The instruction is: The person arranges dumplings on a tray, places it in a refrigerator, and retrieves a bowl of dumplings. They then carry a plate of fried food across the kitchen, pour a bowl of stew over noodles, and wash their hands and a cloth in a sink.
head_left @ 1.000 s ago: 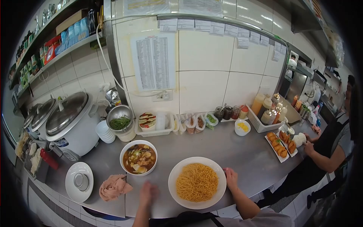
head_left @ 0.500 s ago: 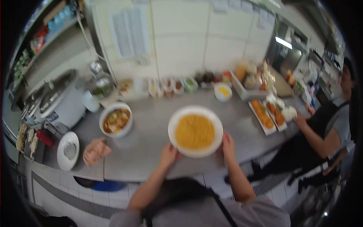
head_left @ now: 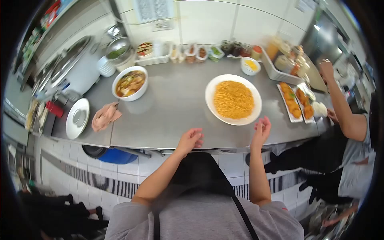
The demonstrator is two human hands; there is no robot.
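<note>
A wide white bowl of yellow noodles [head_left: 234, 100] stands on the steel counter [head_left: 172, 92] in front of me, slightly right of the middle. My left hand [head_left: 191, 141] hovers near the counter's front edge, to the lower left of the bowl. Its fingers are loosely bent and hold nothing. Just off the bowl's lower right rim is my right hand [head_left: 262, 130], empty, with fingers partly curled and apart. Farther left stands a white bowl of soup [head_left: 130, 83] with dark broth and pieces in it.
At left lie a crumpled pink cloth [head_left: 106, 117] and a white oval plate [head_left: 78, 119]. Fried food fills two narrow plates [head_left: 295, 116] at right, near a co-worker's arm [head_left: 350, 108]. Small tubs and jars [head_left: 237, 49] line the wall. A blue bin [head_left: 116, 155] sits beneath the counter.
Both hands have let go of the noodle bowl, which now rests on the counter. My left hand has drawn away from it. The co-worker's arm at right has risen. My view has tilted down.
</note>
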